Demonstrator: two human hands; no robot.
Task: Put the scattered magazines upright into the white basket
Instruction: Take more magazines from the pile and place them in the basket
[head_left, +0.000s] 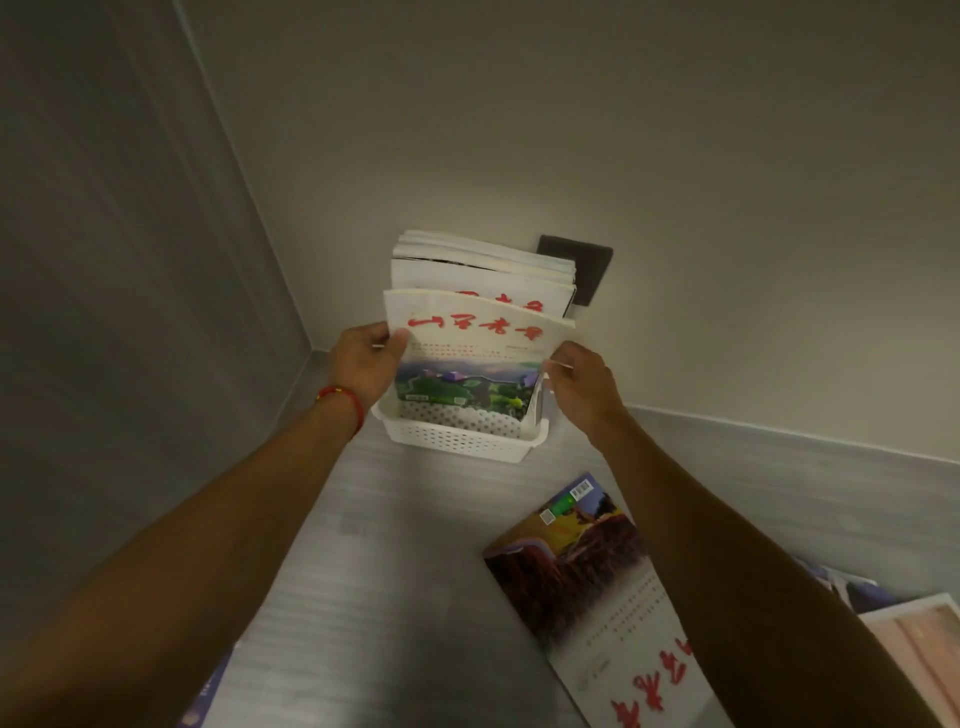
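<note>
Magazine held between both hands, standing upright with its lower edge down inside the white basket, red lettering upside down near its top edge, green landscape picture below. Left hand closed on the left edge, thumb over the cover, fingers hidden behind. Right hand pinching the right edge, fingertips curled onto the cover's margin. Both forearms stretched forward and converging on the basket; red string bracelet around the left wrist.

Behind the held copy, a stack of magazines already upright in the basket, leaning back toward the wall, pale page edges fanned at the top. Dark square plate on the wall just behind them.

Basket of white perforated plastic, rectangular with rounded rim, set in the corner on a grey brushed-looking surface. Cover paper glossy and slightly bowed.

Nearer, to the right, another magazine lying flat, reddish landscape cover with red characters, partly under the right forearm. More printed sheets at the right edge, and a purple cover corner at the lower left.
</note>
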